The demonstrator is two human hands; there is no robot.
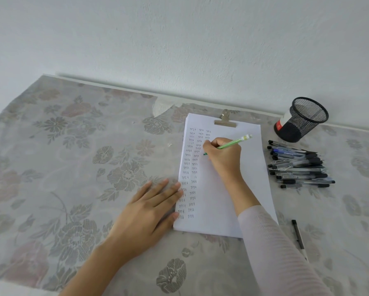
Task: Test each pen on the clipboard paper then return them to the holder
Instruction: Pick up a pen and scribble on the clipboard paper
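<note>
My right hand (223, 155) grips a green pen (236, 142), its tip down on the white clipboard paper (252, 167) beside columns of handwritten "test" words. My left hand (151, 208) lies flat, its fingers straight, on the table and over the paper's left edge. The black mesh pen holder (303, 119) stands at the back right, tilted, and nothing shows inside it. A pile of several dark pens (300, 166) lies on the table between the holder and the paper's right edge.
One black pen (298, 235) lies alone on the table by my right sleeve. A metal clip (225, 121) holds the paper at its top. A floral cloth (72, 157) covers the table, and a white wall rises close behind.
</note>
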